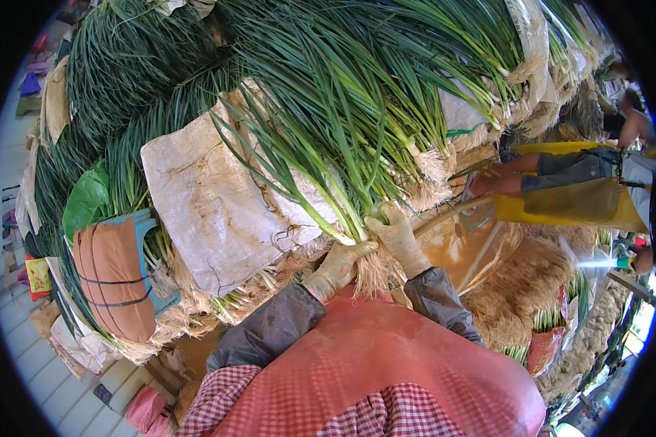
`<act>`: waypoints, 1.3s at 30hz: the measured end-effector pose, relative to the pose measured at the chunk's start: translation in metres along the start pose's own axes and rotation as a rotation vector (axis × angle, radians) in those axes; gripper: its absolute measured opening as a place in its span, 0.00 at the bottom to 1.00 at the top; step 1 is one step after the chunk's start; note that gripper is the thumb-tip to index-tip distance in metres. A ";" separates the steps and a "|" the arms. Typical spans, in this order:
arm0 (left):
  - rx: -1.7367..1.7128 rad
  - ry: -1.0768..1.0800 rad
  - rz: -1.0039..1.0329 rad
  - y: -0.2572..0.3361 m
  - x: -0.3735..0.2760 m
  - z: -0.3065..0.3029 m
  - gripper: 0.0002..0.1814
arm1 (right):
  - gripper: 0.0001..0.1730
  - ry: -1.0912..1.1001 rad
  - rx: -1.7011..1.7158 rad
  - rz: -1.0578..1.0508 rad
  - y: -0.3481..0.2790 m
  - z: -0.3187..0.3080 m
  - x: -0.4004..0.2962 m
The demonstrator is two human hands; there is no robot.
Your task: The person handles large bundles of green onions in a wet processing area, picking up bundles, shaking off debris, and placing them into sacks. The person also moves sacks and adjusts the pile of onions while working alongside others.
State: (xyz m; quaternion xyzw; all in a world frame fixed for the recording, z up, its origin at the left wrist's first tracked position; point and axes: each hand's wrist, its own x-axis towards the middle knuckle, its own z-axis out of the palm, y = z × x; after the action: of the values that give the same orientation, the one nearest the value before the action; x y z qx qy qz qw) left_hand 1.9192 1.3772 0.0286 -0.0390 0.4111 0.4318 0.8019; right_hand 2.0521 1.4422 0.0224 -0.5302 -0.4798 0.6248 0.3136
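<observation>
My gloved left hand [336, 267] is closed around the white stem bases of a small bunch of green onions [322, 210]. From the other side my gloved right hand [396, 240] grips the same bunch just above the roots. Pale, stringy roots [373, 273] hang below my hands, in front of a red waterproof apron [382, 333]. The long green leaves fan away from me over a dirty white woven sack [208, 202]. Beyond them lies a large heap of green onions [350, 71], roots towards me.
Left stands a blue plastic stool with a brown strapped cushion [112, 281]. At right, a person in a yellow apron [574, 213] stands near a hose nozzle [626, 263] that sprays water towards stacked roots [525, 273]. Muddy brown sheeting [459, 246] lies between us.
</observation>
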 end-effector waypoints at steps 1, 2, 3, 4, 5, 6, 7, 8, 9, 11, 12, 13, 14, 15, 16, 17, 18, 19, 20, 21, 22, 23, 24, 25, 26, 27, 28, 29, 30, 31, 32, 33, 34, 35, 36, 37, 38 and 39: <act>0.006 0.033 -0.012 -0.001 0.001 -0.003 0.16 | 0.03 0.012 -0.138 -0.121 -0.003 0.005 -0.002; 0.011 0.065 -0.024 -0.001 0.002 -0.005 0.15 | 0.04 -0.050 0.042 0.148 -0.010 0.001 -0.009; 0.016 0.095 -0.036 0.001 0.002 -0.004 0.14 | 0.05 -0.053 0.160 0.215 -0.023 -0.002 -0.016; 0.061 0.132 0.037 0.001 0.000 -0.006 0.13 | 0.06 -0.055 0.279 0.282 -0.034 -0.007 -0.022; 0.068 0.133 0.036 0.003 -0.001 -0.007 0.14 | 0.06 -0.057 0.398 0.350 -0.043 -0.013 -0.029; 0.075 0.132 0.035 0.006 -0.004 -0.004 0.15 | 0.08 -0.015 0.535 0.383 -0.052 -0.025 -0.037; 0.082 0.134 0.034 0.009 -0.008 -0.004 0.15 | 0.10 0.012 0.659 0.336 -0.047 -0.038 -0.040; 0.088 0.132 -0.001 0.008 -0.007 -0.011 0.16 | 0.13 0.038 0.781 0.288 -0.038 -0.053 -0.042; 0.092 0.136 -0.029 0.005 -0.004 -0.024 0.17 | 0.15 0.057 0.905 0.240 -0.029 -0.062 -0.041; 0.071 0.091 -0.072 0.003 -0.005 -0.037 0.18 | 0.12 0.228 0.856 0.155 -0.016 -0.079 -0.029; 0.043 0.057 -0.077 0.004 -0.010 -0.043 0.18 | 0.11 0.311 0.834 0.116 -0.013 -0.082 -0.021; 0.018 0.022 -0.084 0.005 -0.014 -0.044 0.19 | 0.11 0.339 0.679 0.182 -0.018 -0.072 -0.012; 0.003 0.016 -0.107 0.005 -0.018 -0.044 0.20 | 0.12 0.363 0.522 0.247 -0.021 -0.052 -0.002; 0.012 0.019 -0.108 0.009 -0.020 -0.039 0.20 | 0.12 0.384 0.369 0.308 -0.024 -0.035 0.009; 0.018 0.022 -0.117 0.011 -0.023 -0.033 0.20 | 0.12 0.210 0.332 0.333 -0.020 -0.024 0.016; 0.025 0.024 -0.127 0.015 -0.027 -0.026 0.20 | 0.12 0.036 0.294 0.354 -0.013 -0.014 0.022; 0.144 0.060 -0.145 0.019 -0.031 -0.021 0.18 | 0.12 -0.028 0.244 0.336 -0.006 0.001 0.030; 0.084 0.062 -0.171 0.019 -0.030 -0.024 0.16 | 0.12 -0.094 0.187 0.309 -0.001 0.015 0.041; 0.026 0.064 -0.199 0.017 -0.028 -0.029 0.13 | 0.13 -0.158 0.131 0.282 0.001 0.021 0.045; -0.037 0.067 -0.222 0.017 -0.028 -0.035 0.11 | 0.13 -0.113 0.053 0.280 -0.006 0.023 0.045; -0.151 0.016 -0.223 0.016 -0.029 -0.041 0.11 | 0.13 -0.066 -0.024 0.277 -0.016 0.024 0.042; -0.193 -0.025 -0.189 0.015 -0.028 -0.045 0.11 | 0.13 -0.019 -0.100 0.274 -0.022 0.026 0.040; -0.239 -0.075 -0.161 0.017 -0.027 -0.039 0.11 | 0.13 0.011 0.209 0.289 -0.015 0.021 0.036; -0.286 -0.124 -0.133 0.018 -0.026 -0.031 0.12 | 0.13 0.079 0.340 0.321 -0.009 0.019 0.032; -0.222 0.009 -0.134 0.019 -0.025 -0.023 0.12 | 0.12 0.147 0.472 0.351 -0.003 0.018 0.028; -0.251 -0.088 -0.136 0.018 -0.023 -0.025 0.11 | 0.12 0.210 0.601 0.374 0.004 0.015 0.030; -0.282 -0.179 -0.136 0.015 -0.022 -0.032 0.10 | 0.11 0.277 0.837 0.368 0.008 0.004 0.033; -0.311 -0.271 -0.135 0.011 -0.022 -0.040 0.09 | 0.11 0.298 0.783 0.297 0.011 -0.009 0.033; -0.282 -0.255 -0.117 0.005 -0.019 -0.048 0.10 | 0.11 0.327 0.732 0.229 0.007 -0.021 0.030; -0.287 -0.208 -0.097 0.010 -0.025 -0.041 0.11 | 0.11 0.354 0.686 0.153 0.002 -0.034 0.029; -0.291 -0.161 -0.077 0.015 -0.033 -0.033 0.12 | 0.10 0.413 0.604 0.213 -0.003 -0.052 0.022; -0.299 -0.117 -0.052 0.019 -0.040 -0.029 0.13 | 0.10 0.468 0.517 0.270 -0.005 -0.074 0.010; -0.337 -0.132 -0.091 0.016 -0.038 -0.047 0.17 | 0.09 0.509 0.336 0.250 0.003 -0.101 -0.006; -0.320 -0.113 -0.134 0.025 -0.047 -0.041 0.29 | 0.10 0.555 0.153 0.230 0.017 -0.133 -0.024; -0.285 -0.162 -0.111 0.031 -0.054 -0.043 0.30 | 0.10 0.566 -0.016 0.260 0.036 -0.169 -0.045; -0.250 -0.209 -0.090 0.036 -0.059 -0.046 0.30 | 0.10 0.576 -0.186 0.294 0.056 -0.206 -0.067; -0.258 -0.179 -0.112 0.039 -0.062 -0.049 0.31 | 0.12 0.555 -0.496 0.357 0.073 -0.239 -0.089; -0.254 -0.143 -0.123 0.040 -0.063 -0.048 0.31 | 0.14 0.515 -0.802 0.421 0.074 -0.247 -0.099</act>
State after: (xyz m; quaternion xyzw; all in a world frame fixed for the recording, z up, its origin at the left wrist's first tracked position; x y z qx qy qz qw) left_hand 1.8419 1.3401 0.0519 -0.1344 0.2918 0.4323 0.8425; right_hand 2.3222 1.3939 -0.0052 -0.8302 -0.4717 0.2907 0.0614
